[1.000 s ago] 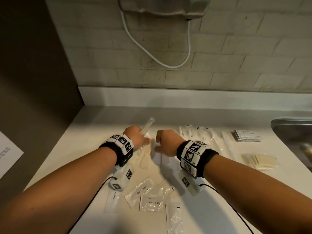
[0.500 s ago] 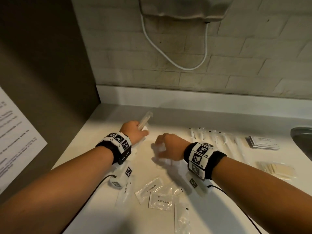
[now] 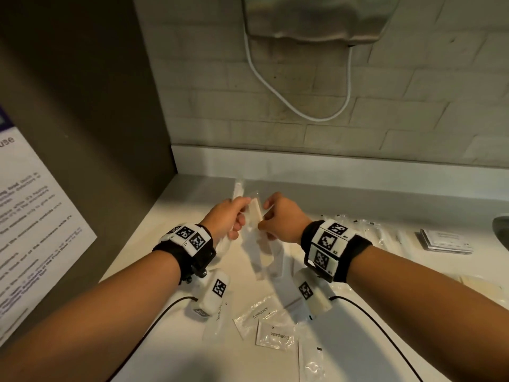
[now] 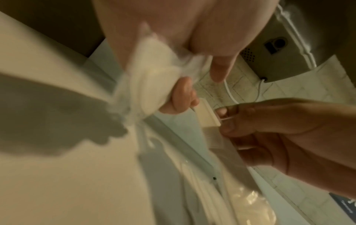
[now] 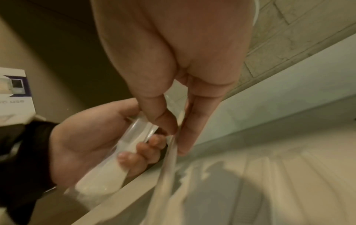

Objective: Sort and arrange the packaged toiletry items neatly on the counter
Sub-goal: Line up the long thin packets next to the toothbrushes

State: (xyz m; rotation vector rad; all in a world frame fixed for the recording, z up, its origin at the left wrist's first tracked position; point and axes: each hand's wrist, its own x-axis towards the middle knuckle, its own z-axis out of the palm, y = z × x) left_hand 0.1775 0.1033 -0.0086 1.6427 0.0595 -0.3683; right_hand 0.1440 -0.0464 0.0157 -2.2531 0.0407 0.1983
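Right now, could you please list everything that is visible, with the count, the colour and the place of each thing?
toothpaste sachets: at least two labelled, white, near edge of the counter.
clear packets: several, transparent with pale contents, one held in each hand and more lying on the counter under them.
row of packets: count unclear, clear, right of the hands.
flat stack: one, white, far right.
wall unit: one, grey, with a white cable.
printed notice: one, white, left wall.
left hand: fingers curl round a packet.
right hand: fingers pinch a packet.
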